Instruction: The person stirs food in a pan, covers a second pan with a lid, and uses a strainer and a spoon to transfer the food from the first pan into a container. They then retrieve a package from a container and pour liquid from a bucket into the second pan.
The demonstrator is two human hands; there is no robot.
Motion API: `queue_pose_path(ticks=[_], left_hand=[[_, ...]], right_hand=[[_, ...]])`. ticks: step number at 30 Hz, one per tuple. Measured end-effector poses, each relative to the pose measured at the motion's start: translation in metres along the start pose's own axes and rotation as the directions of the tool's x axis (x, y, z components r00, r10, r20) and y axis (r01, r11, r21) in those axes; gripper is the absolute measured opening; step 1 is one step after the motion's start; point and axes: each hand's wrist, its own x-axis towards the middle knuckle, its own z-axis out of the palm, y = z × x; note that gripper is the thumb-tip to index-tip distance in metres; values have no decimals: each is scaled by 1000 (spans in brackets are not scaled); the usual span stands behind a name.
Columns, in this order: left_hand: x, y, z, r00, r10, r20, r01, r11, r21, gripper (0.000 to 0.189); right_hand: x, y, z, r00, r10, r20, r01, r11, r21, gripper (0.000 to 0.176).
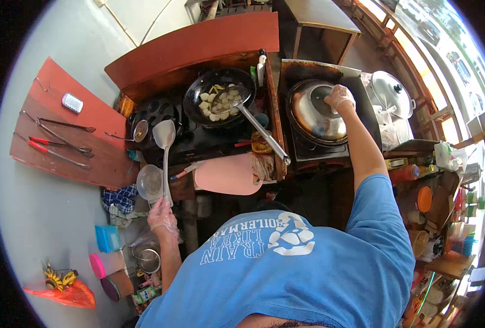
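- The left hand (pixel 163 216), in a thin clear glove, sits at about 8 o'clock in the view. It is closed around the lower end of a long steel spatula (pixel 164 134).
- The spatula's blade points to 12 o'clock. It hangs over the front edge of the bench (pixel 204 139), just beside a dark dimpled pan (pixel 152 112).
- A round steel bowl (pixel 149 182) lies at 9 o'clock of the spatula's handle, right against it. I cannot tell whether the left hand grips the bowl too.
- The right hand (pixel 339 97), also gloved, is stretched out to about 1 o'clock. Its fingers are bent down onto the top of a domed steel lid (pixel 313 115). The knob is hidden under them, so how firm the grip is cannot be told.
- The lid sits on a wok (pixel 293 123) on the right-hand burner and covers it nearly to the rim.
- At 9 o'clock of the lid is a black pan (pixel 220 93) of pale cut pieces. A ladle (pixel 237 99) rests in it, its handle running out toward 5 o'clock.
- A pink board (pixel 226 174) lies at the near edge of the bench, at 6 o'clock of the black pan.
- A lidded steel pot (pixel 391 93) stands at 3 o'clock of the wok.
- Tongs (pixel 62 136) lie on a red side board (pixel 97 117) at far 9 o'clock, well apart from both hands.
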Motion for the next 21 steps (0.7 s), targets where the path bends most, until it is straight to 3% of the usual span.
queue_pose_path(ticks=[4, 5, 6, 7, 8, 9, 10, 11, 12, 13, 14, 16, 19, 21], left_hand=[[53, -23, 2, 996, 74, 55, -73, 997, -12, 34], [68, -23, 7, 978, 166, 125, -164, 986, -26, 35], [82, -18, 13, 947, 257, 193, -253, 966, -45, 35], [93, -5, 23, 947, 258, 193, -255, 966, -41, 35], [101, 13, 37, 922, 297, 248, -344, 922, 175, 36], [110, 31, 52, 895, 321, 311, -426, 823, 375, 36], [122, 50, 65, 800, 457, 389, -598, 546, 587, 35], [139, 58, 80, 650, 594, 473, -724, 297, 622, 33], [146, 67, 98, 669, 594, 447, -709, 331, 623, 30], [170, 67, 110, 635, 575, 516, -717, 190, 671, 29], [194, 58, 119, 479, 673, 563, -786, 44, 617, 28], [208, 73, 149, 625, 517, 586, -686, 4, 728, 26], [222, 89, 173, 651, 431, 625, -660, -85, 746, 24], [225, 100, 178, 654, 384, 652, -678, -85, 730, 22]], right_hand=[[-45, -38, -21, 995, 96, -9, -95, 993, 77, 42], [-58, -48, -8, 971, -67, -231, 64, 998, -17, 36], [-69, -62, -1, 874, -238, -423, 196, 970, -141, 31], [-77, -86, -9, 958, -259, -121, 249, 964, -92, 38], [-87, -114, -24, 943, -274, 190, 284, 958, -29, 46], [-112, -138, -31, 955, -205, 213, 194, 978, 71, 52], [-144, -162, -38, 961, -137, 242, 97, 981, 168, 57], [-174, -191, -56, 960, -43, 276, 22, 997, 77, 61], [-192, -212, -69, 952, 53, 303, -50, 999, -18, 64], [-189, -212, -51, 917, -17, 398, 29, 999, -25, 64], [-187, -211, -20, 933, -32, 358, 58, 997, -60, 62], [-194, -215, -1, 960, -32, 280, 48, 998, -50, 50], [-194, -221, 15, 972, -100, 210, 129, 984, -127, 38], [-198, -234, -6, 967, -41, 251, 68, 993, -99, 34]])
